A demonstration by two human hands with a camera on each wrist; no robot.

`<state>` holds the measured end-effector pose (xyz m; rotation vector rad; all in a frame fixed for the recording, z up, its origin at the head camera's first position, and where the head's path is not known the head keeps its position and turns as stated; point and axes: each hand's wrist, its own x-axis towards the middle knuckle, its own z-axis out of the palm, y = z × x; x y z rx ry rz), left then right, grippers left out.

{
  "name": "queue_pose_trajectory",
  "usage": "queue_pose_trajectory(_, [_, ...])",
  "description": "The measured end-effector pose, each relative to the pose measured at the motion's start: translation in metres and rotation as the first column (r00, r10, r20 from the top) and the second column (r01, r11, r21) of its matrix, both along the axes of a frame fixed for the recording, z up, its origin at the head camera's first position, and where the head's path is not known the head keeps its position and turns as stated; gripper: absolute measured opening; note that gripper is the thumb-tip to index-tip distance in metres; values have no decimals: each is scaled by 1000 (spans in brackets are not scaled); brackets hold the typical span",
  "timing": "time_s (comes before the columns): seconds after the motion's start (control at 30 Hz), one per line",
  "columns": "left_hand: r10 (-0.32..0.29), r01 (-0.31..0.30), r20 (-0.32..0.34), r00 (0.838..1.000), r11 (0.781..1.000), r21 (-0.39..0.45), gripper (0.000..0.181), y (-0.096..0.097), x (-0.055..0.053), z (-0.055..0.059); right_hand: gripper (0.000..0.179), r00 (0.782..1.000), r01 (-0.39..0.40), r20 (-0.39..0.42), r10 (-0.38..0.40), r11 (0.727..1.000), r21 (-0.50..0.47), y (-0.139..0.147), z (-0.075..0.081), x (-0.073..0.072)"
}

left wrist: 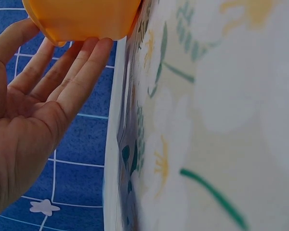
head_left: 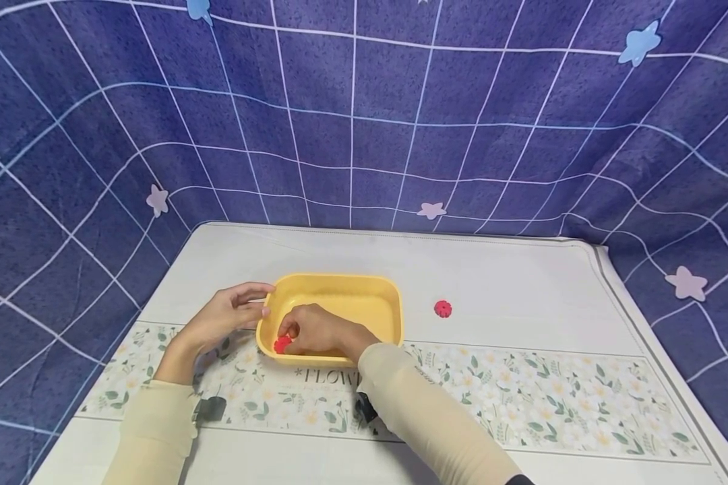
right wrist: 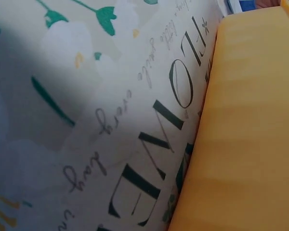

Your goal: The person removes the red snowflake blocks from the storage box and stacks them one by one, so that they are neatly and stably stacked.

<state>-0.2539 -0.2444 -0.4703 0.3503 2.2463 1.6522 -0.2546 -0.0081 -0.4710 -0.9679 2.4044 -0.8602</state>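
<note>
A yellow plastic basin (head_left: 358, 306) stands on the table, with red pieces (head_left: 282, 345) at its near left corner. My right hand (head_left: 318, 330) reaches over the near rim into it, fingers curled and pinching a red piece at that corner; the fingers partly cover it. At the basin's left end, my left hand (head_left: 224, 313) rests its extended fingertips against the wall. In the left wrist view those fingers (left wrist: 82, 72) lie straight along the orange-looking basin (left wrist: 91, 19). The right wrist view shows the basin's outer side (right wrist: 250, 120), with the right hand out of sight.
Right of the basin, a red flower-shaped piece (head_left: 443, 308) lies on the white tabletop (head_left: 509, 283). A floral printed band (head_left: 546, 391) with lettering crosses the table beneath the basin's near side. A blue curtain (head_left: 388, 135) with stars and grid lines hangs behind.
</note>
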Motion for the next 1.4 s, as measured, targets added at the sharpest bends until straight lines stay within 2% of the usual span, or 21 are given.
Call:
queue_pose_trajectory(0.17, [3,-3,-1,1000,1000,5,57,1,1,1,21,1000,-5,-7,5,1000,-24,2,-2,-1])
queue_pose_trajectory(0.3, [0,0,-1,1000,1000,19,57,2,1,2,21,1000,23,4,-22,998,-60,6,-4,-2])
queue_pose_trajectory(0.53, [9,-9,17,1000,1000,19,56,4,2,1,20,995,83,74,-73,986,-143,16,6,-4])
queue_pose_trajectory(0.63, [13,-13,14,1000,1000,12,55,3,2,0,20,993,99,76,-88,982,-162,22,12,-5])
queue_pose_trajectory(0.87, [19,-19,23,1000,1000,9,55,3,3,-1,22,996,94,12,-93,970,-224,39,28,-10])
queue_pose_trajectory(1.07, [15,-16,18,1000,1000,8,57,5,2,2,22,990,108,-64,-124,972,-211,58,40,-16])
queue_pose_trajectory(1.4, [9,-10,6,1000,1000,19,58,3,3,5,25,982,157,-66,-179,954,-255,87,50,-21])
